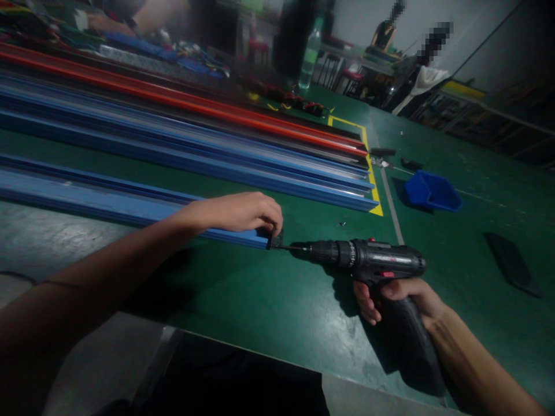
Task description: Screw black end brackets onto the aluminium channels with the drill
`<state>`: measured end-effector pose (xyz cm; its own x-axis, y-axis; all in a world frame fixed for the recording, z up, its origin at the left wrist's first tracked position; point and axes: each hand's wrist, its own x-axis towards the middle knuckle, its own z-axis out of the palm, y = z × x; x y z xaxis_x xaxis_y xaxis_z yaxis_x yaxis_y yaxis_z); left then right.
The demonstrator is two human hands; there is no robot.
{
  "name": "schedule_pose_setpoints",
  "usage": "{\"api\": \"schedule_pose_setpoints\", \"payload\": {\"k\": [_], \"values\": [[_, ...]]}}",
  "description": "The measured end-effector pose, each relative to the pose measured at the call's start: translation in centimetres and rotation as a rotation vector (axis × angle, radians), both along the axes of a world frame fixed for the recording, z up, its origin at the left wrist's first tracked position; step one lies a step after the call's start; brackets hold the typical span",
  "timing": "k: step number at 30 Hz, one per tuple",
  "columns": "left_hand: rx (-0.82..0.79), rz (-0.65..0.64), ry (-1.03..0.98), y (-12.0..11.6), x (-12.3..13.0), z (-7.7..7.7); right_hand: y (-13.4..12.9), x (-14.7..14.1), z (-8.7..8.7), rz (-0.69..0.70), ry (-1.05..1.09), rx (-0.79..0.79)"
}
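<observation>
My right hand [390, 297] is wrapped round the grip of a black cordless drill [381, 260], whose bit points left. The bit's tip meets a small black end cap [276, 238] at the right end of a blue rail [108, 199]. Curled fingers of my left hand [255, 212] press on that cap and the rail's end. Whether a screw sits at the bit's tip is too small to tell. The rail lies flat on the green tabletop [260, 300].
Several blue rails [260, 167] and a red rail [217, 107] lie behind. To the right are a blue bin [433, 192] and a flat black piece [511, 263]. A bottle [310, 55] stands farther back. A co-worker's arm [151, 17] shows at upper left.
</observation>
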<state>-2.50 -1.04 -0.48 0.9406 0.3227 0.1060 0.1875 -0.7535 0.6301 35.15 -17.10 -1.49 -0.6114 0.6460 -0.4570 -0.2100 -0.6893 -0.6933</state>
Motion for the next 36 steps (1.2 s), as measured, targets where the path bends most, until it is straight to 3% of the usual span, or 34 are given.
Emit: {"api": "schedule_pose_setpoints", "payload": {"k": [4,11,23,31,36], "values": [[-0.006,-0.003,-0.007,0.0,0.0,0.0,0.0,-0.4,0.6,-0.003,-0.049,-0.038],[-0.002,-0.009,-0.009,0.1,0.0,0.0,0.1,0.0,-0.4,0.012,0.084,0.043],[-0.047,-0.007,0.002,0.3,0.1,0.3,0.2,0.3,-0.5,0.031,0.084,-0.038],[-0.049,-0.005,-0.008,1.4,0.1,-0.1,0.8,-0.2,0.2,0.006,0.031,-0.005],[-0.059,-0.006,-0.029,2.6,0.1,-0.3,2.4,-0.2,0.4,0.037,0.125,-0.025]]}}
